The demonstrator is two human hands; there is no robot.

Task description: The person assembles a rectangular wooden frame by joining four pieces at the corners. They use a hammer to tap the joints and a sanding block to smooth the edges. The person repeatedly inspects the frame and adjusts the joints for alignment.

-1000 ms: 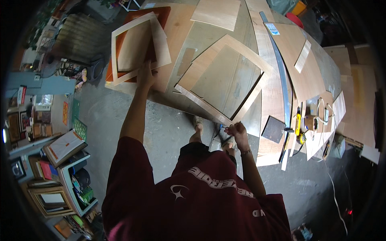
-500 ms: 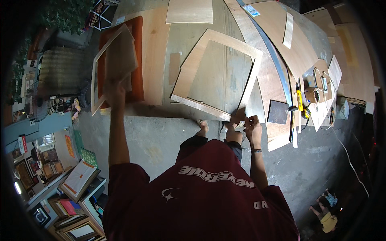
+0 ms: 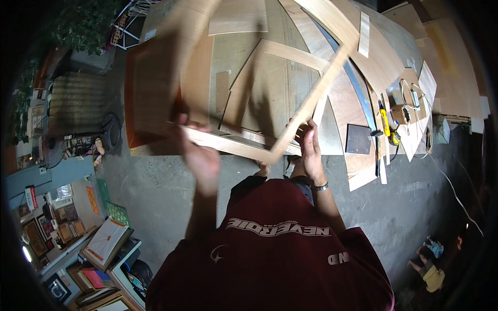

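A pale wooden frame (image 3: 228,144) is held up at a tilt above the table, its far side blurred by motion. My left hand (image 3: 201,158), also blurred, grips its near bar towards the left end. Close to its near right corner, my right hand (image 3: 311,155) has its fingers curled at the side bar, partly hidden by the wood. Underneath, a second wooden frame (image 3: 290,54) lies on the worktable (image 3: 220,49), partly covered by the raised one and its shadow. An orange-brown panel (image 3: 134,98) lies at the table's left end.
Plywood sheets (image 3: 381,70) cover the right side of the table. A dark square block (image 3: 358,139), a yellow-handled cutter (image 3: 384,122) and a tape measure (image 3: 395,138) lie there. A white cable (image 3: 451,184) trails over the floor. Framed pieces (image 3: 106,238) stand at lower left.
The raised frame has moved right from over the orange-brown panel, carried by my left hand. My right hand has risen from the lying frame's near corner to the raised frame's side bar.
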